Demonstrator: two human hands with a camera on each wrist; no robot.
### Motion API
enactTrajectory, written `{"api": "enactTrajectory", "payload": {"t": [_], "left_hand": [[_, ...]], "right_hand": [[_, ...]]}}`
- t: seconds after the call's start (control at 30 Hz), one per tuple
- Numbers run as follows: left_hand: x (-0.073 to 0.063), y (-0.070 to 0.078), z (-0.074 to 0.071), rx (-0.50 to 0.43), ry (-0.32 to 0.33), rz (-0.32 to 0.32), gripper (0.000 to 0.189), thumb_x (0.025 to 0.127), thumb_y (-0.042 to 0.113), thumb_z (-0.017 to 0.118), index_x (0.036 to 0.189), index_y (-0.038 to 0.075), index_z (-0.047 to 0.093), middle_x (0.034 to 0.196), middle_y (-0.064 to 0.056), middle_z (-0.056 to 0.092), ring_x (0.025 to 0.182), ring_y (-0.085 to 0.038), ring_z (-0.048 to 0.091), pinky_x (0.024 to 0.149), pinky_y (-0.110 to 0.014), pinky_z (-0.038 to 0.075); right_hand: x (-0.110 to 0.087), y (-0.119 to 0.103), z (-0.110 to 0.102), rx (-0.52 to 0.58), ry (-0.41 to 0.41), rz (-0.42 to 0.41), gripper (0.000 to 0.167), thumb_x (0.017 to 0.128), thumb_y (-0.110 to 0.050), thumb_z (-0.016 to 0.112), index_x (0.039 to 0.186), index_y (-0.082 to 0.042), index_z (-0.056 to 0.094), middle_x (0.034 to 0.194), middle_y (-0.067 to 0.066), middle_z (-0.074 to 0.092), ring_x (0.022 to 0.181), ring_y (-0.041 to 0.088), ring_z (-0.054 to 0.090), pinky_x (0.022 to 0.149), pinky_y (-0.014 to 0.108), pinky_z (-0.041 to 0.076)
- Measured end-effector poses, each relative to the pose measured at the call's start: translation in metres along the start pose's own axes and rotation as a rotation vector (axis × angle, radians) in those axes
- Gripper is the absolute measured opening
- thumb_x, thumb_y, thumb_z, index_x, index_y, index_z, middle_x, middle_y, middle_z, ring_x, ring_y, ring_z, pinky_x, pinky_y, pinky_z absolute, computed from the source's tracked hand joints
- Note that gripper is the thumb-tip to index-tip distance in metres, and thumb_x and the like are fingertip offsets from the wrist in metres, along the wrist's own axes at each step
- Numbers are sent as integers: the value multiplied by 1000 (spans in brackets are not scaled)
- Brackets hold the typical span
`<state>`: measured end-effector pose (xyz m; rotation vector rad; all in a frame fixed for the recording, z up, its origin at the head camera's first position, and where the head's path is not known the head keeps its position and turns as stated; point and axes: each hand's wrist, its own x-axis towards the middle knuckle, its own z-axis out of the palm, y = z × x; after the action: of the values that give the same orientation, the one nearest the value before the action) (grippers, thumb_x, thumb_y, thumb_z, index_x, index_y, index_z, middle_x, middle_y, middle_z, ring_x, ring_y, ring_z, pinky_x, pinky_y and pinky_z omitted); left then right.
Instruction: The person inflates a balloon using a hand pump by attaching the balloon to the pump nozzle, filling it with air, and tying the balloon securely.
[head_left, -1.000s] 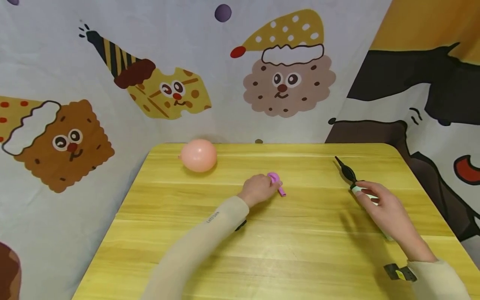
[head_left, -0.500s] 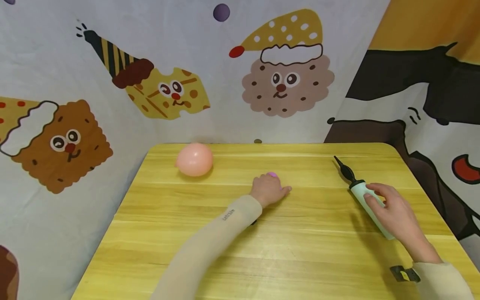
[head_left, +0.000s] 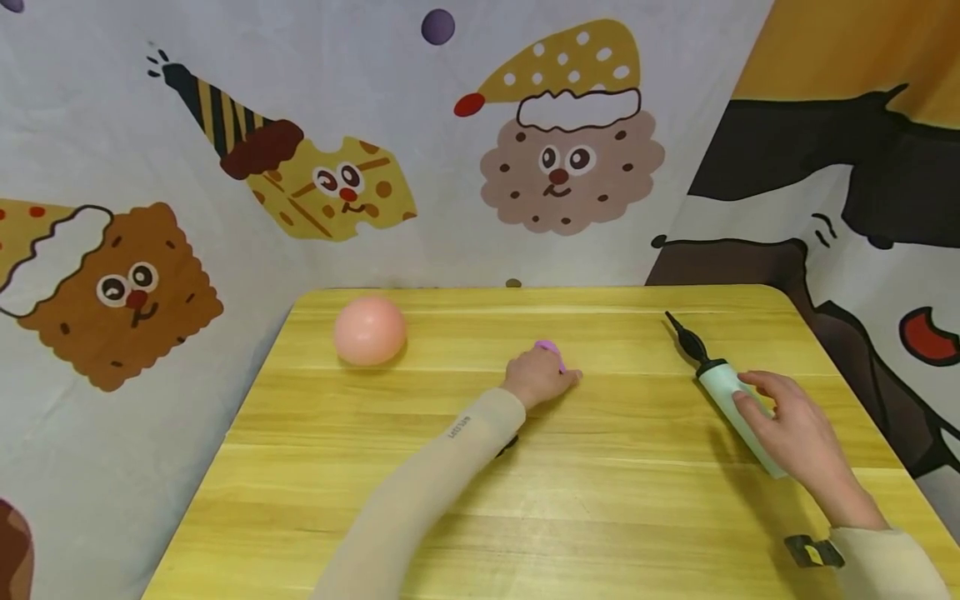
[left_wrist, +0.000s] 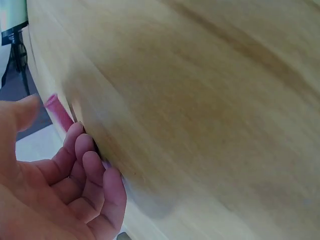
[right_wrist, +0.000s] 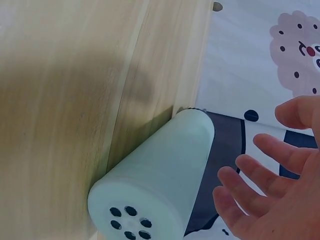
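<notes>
In the head view my left hand (head_left: 538, 377) is at the middle of the table, on or over a limp purple balloon (head_left: 551, 348) that it partly covers. Seen from the left wrist, the fingers (left_wrist: 93, 167) are loosely bent at the tabletop and the thumb stands away from them. The balloon's neck (left_wrist: 60, 112) sticks out past the fingertips. My right hand (head_left: 795, 425) hovers beside a pale green balloon pump (head_left: 738, 417) with a black nozzle. From the right wrist, its fingers are spread and apart from the pump (right_wrist: 162, 160).
An inflated peach balloon (head_left: 370, 332) sits on the wooden table (head_left: 600, 517) near its back left corner. Behind the table hangs a white cloth (head_left: 450, 192) printed with cartoon biscuits and cheese.
The peach balloon has rolled left and nearer. My left hand has moved slightly right over the purple balloon, its thumb now out. My right hand has come off the pump.
</notes>
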<state>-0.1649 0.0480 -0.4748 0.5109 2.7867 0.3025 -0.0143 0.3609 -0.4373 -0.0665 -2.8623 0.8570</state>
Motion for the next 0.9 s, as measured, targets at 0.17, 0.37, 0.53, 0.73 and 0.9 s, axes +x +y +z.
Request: {"api": "enactTrajectory", "payload": {"t": [0.17,0.37,0.53,0.73,0.9], "left_hand": [[3,6,3,26,20,-29,85,104,70,31,144,-1,55,111,-13,74,82,-23,71,79,-43,59],[6,11,4,102,19,-30,72,106,62,43,144,4,59,144,-13,61,113,-29,68,101,-45,53],[9,9,2,-2,32,-34,40,102,45,63,120,11,73,125,-4,72,105,-25,70,94,-42,56],[8,-6,-2,-292,71,-29,19,98,26,69,82,18,66,82,4,65,79,-18,62,71,-33,53],[4,-21,-5,-730,107,-65,8,95,11,70,90,7,68,79,-2,70,71,-15,66,66,-24,55]], "right_hand": [[1,3,1,-12,-10,8,47,109,-28,53,141,7,52,141,38,46,121,55,47,84,67,44],[2,5,2,-20,-31,26,50,109,-31,52,142,7,51,141,39,46,121,57,46,85,69,42],[3,7,2,-36,-36,39,52,109,-33,51,141,8,51,141,40,44,123,59,44,88,72,39],[4,9,3,-57,-42,49,54,109,-35,50,141,9,50,142,41,43,123,62,42,89,73,38],[4,12,1,-79,-59,71,58,110,-37,48,143,11,46,143,42,40,123,63,41,88,75,37]]}}
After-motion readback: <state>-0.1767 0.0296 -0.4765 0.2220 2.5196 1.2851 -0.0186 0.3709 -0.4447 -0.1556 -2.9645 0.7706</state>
